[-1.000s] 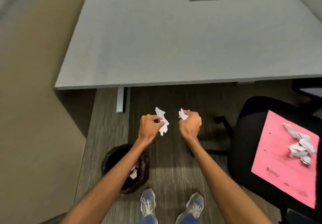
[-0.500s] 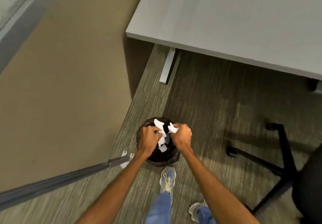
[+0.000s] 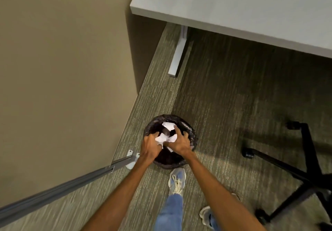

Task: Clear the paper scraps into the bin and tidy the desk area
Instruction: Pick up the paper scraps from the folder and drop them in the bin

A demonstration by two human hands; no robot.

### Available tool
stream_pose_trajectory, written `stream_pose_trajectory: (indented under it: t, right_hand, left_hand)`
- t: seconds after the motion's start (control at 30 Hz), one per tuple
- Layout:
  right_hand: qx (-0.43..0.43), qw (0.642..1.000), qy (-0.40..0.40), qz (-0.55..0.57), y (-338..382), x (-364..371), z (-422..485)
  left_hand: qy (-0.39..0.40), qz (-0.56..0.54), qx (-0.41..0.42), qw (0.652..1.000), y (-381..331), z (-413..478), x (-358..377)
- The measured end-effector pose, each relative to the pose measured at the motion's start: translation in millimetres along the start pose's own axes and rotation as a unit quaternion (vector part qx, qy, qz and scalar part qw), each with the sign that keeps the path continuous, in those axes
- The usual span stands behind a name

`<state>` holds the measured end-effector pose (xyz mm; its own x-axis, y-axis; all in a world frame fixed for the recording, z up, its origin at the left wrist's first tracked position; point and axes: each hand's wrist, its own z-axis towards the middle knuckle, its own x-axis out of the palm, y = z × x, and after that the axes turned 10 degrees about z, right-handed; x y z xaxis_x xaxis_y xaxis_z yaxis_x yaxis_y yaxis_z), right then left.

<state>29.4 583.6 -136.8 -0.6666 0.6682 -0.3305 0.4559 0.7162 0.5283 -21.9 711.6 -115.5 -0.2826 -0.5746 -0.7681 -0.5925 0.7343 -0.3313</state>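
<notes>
A small round bin [image 3: 192, 137] with a black liner stands on the carpet beside the partition wall. Both hands hover right over its mouth. My left hand [image 3: 150, 145] has its fingers spread, and my right hand [image 3: 178, 141] is spread too. White paper scraps [image 3: 166, 137] sit between and just below the fingers, falling loose into the bin; another white scrap [image 3: 168, 125] lies deeper inside. Neither hand grips paper.
The grey desk [image 3: 233, 6] fills the upper right, its metal leg [image 3: 177, 58] standing on the carpet. A beige partition wall [image 3: 62, 69] closes the left side. The black chair base [image 3: 296, 168] with castors is at the right. My shoes are below the bin.
Both hands moved from in front of the desk down to the bin, then opened from fists, and the scraps they held dropped away from the fingers.
</notes>
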Motion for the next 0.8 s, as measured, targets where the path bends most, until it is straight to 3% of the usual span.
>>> stream_pose_trajectory:
  t: [0.13,0.3,0.53,0.8]
  right_hand:
    - [0.02,1.0,-0.002,0.002,3,-18,-11]
    - [0.002,0.997,-0.082,0.014,19,-70,-48]
    - [-0.058,0.974,-0.221,0.008,30,-171,-107]
    - [-0.082,0.923,-0.371,0.061,-3,-288,-173]
  left_hand:
    - [0.015,0.04,-0.011,0.999,-3,-6,-7]
    - [-0.02,0.122,0.045,0.991,-45,-12,-35]
    - [-0.08,0.167,0.151,0.971,-155,-31,-79]
    - [-0.111,0.197,0.271,0.936,-289,-74,-87]
